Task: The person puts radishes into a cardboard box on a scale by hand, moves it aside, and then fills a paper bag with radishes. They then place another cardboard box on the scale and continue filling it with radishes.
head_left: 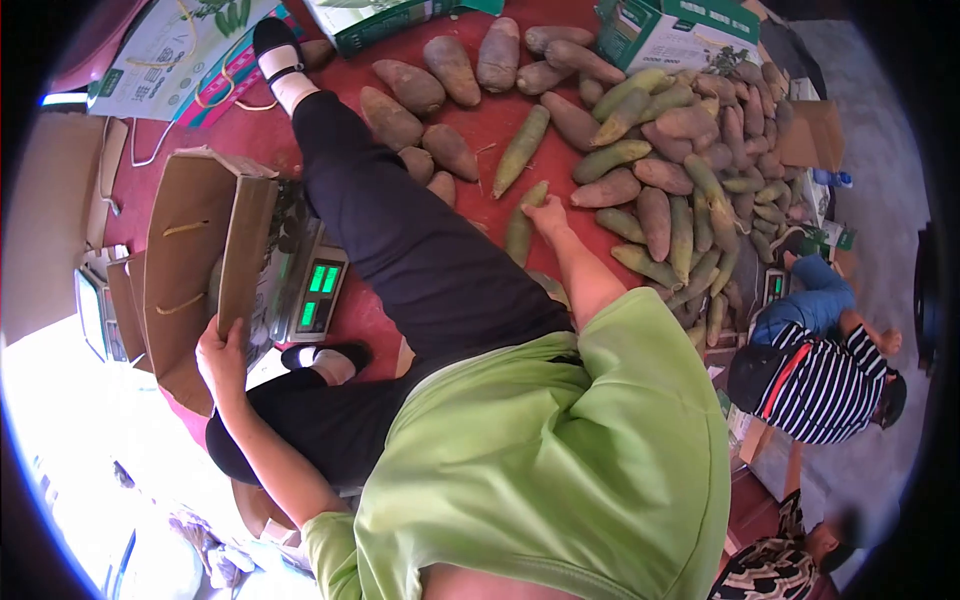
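My left hand [222, 352] grips the near edge of an open cardboard box [190, 270], which stands beside a scale [318, 290] with green lit digits. Over on the red floor covering, my right hand [545, 215] has its fingers closed on the upper end of a green radish [520, 228]. Another long green radish [521, 150] lies just above it. Several reddish-brown roots [452, 150] lie beyond my outstretched leg. What is inside the box is mostly hidden.
A large pile of green and reddish roots [680, 170] spreads at the right. Printed green-and-white cartons [680, 45] stand at the top. A person in a striped shirt [825, 385] crouches at the right, another person [780, 565] below. My legs [400, 240] stretch across the middle.
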A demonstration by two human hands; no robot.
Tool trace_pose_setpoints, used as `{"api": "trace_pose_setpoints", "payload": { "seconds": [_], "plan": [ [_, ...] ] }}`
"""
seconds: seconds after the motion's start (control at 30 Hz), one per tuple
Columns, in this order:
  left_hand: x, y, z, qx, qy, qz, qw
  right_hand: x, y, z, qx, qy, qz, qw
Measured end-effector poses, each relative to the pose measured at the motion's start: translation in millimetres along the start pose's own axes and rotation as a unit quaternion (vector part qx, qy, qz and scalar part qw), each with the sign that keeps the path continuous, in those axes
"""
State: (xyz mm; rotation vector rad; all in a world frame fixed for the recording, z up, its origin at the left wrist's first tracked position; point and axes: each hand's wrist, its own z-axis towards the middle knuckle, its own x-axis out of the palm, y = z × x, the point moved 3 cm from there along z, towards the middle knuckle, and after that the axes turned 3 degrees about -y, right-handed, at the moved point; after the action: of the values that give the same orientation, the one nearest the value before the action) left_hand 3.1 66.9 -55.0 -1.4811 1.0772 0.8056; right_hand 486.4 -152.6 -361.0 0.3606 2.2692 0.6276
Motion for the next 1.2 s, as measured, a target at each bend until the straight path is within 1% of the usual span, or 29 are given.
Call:
{"api": "trace_pose_setpoints", "payload": {
  "seconds": [0.03, 0.07, 0.1, 0.13, 0.2, 0.23, 0.3, 0.33, 0.4, 0.43, 0.5, 0.57, 0.6, 0.67, 0.7, 0.73, 0.8, 0.83, 0.87, 0.9, 0.93, 1.0, 1.03, 1.1, 1.13, 1.2],
  "plan": [
    [0.5, 1.6, 0.4, 0.003, -0.003, 0.007, 1.000, 2.7, 8.7, -5.1, 0.013, -0.039, 0.048, 0.998],
    [0.9, 3.8, 0.3, 0.005, -0.008, 0.014, 1.000, 11.1, 3.6, 5.8, 0.007, -0.029, 0.046, 0.998],
    [1.2, 4.5, 0.4, 0.008, -0.010, 0.006, 1.000, 15.1, -3.7, 17.1, 0.034, -0.030, 0.095, 0.994],
    [-0.6, 2.2, 0.8, -0.015, 0.005, 0.015, 1.000, 21.6, -7.9, 25.9, 0.061, -0.029, 0.143, 0.987],
    [-1.5, 2.2, 2.4, -0.065, 0.031, 0.038, 0.997, 13.5, 18.7, 6.0, 0.068, -0.057, 0.134, 0.987],
    [-2.1, 1.3, 1.5, -0.057, 0.019, 0.033, 0.998, 18.4, 13.0, 14.0, 0.061, -0.043, 0.130, 0.989],
    [-2.3, 2.0, 1.1, -0.057, 0.008, 0.032, 0.998, 30.8, -12.2, 45.6, 0.030, -0.054, 0.053, 0.997],
    [-3.3, -0.2, 0.7, -0.060, 0.011, 0.031, 0.998, 35.0, -3.1, 43.3, 0.021, -0.041, 0.050, 0.998],
    [-4.7, -3.2, 0.5, -0.062, 0.013, 0.039, 0.997, 39.2, 14.6, 30.4, 0.069, 0.045, 0.085, 0.993],
    [-5.9, -4.4, 1.3, -0.063, 0.021, 0.057, 0.996, 42.4, 22.0, 25.4, 0.061, 0.055, 0.081, 0.993],
    [-5.3, -1.8, 1.2, -0.068, 0.018, 0.058, 0.996, 46.9, 33.6, 18.3, 0.005, 0.013, -0.010, 1.000],
    [-4.9, -2.1, 0.2, -0.050, -0.004, 0.049, 0.998, 49.4, 42.9, 12.8, -0.004, 0.043, -0.026, 0.999],
    [-6.1, -2.9, -0.2, -0.058, -0.012, 0.047, 0.997, 50.3, 46.9, 10.8, -0.003, 0.065, -0.039, 0.997],
    [-9.2, -7.5, -1.3, -0.037, -0.012, 0.042, 0.998, 55.9, 37.1, 24.5, -0.021, 0.082, -0.051, 0.995],
    [-10.4, -8.9, -0.8, -0.043, 0.003, 0.045, 0.998, 59.0, 32.4, 31.5, -0.030, 0.092, -0.059, 0.994],
    [-12.6, -9.9, -0.9, -0.050, -0.003, 0.044, 0.998, 59.8, 31.1, 33.4, -0.038, 0.097, -0.062, 0.993],
    [-13.6, -11.6, -1.5, -0.051, 0.022, 0.047, 0.997, 58.0, 30.7, 33.0, -0.030, 0.113, -0.017, 0.993],
    [-13.2, -10.9, -2.6, -0.045, 0.014, 0.039, 0.998, 54.3, 32.9, 31.2, -0.038, 0.117, -0.021, 0.992],
    [-12.4, -8.6, -3.3, -0.051, 0.009, 0.036, 0.998, 48.5, 36.6, 27.4, -0.081, 0.117, -0.055, 0.988],
    [-11.3, -7.4, -3.0, -0.034, 0.003, 0.038, 0.999, 42.6, 39.8, 22.9, -0.124, 0.115, -0.089, 0.982],
    [-11.0, -7.6, -2.4, -0.017, -0.003, 0.040, 0.999, 37.5, 42.6, 15.5, -0.130, 0.116, -0.092, 0.980],
    [-11.6, -7.2, -3.2, -0.028, -0.005, 0.028, 0.999, 25.7, 52.7, -3.1, -0.168, 0.125, 0.011, 0.978],
    [-11.0, -6.4, -3.4, -0.029, 0.001, 0.031, 0.999, 19.4, 55.6, -7.2, -0.173, 0.126, 0.008, 0.977],
    [-10.1, -3.6, -3.7, -0.032, 0.003, 0.030, 0.999, 7.1, 68.3, -14.6, -0.264, 0.100, -0.043, 0.958],
    [-8.7, -1.9, -3.9, -0.025, 0.000, 0.028, 0.999, 1.5, 80.0, -18.7, -0.269, 0.100, -0.044, 0.957],
    [-8.9, -0.3, -4.4, -0.018, -0.005, 0.025, 0.999, -11.9, 114.5, -31.1, -0.323, 0.096, 0.062, 0.940]
  ]
}}
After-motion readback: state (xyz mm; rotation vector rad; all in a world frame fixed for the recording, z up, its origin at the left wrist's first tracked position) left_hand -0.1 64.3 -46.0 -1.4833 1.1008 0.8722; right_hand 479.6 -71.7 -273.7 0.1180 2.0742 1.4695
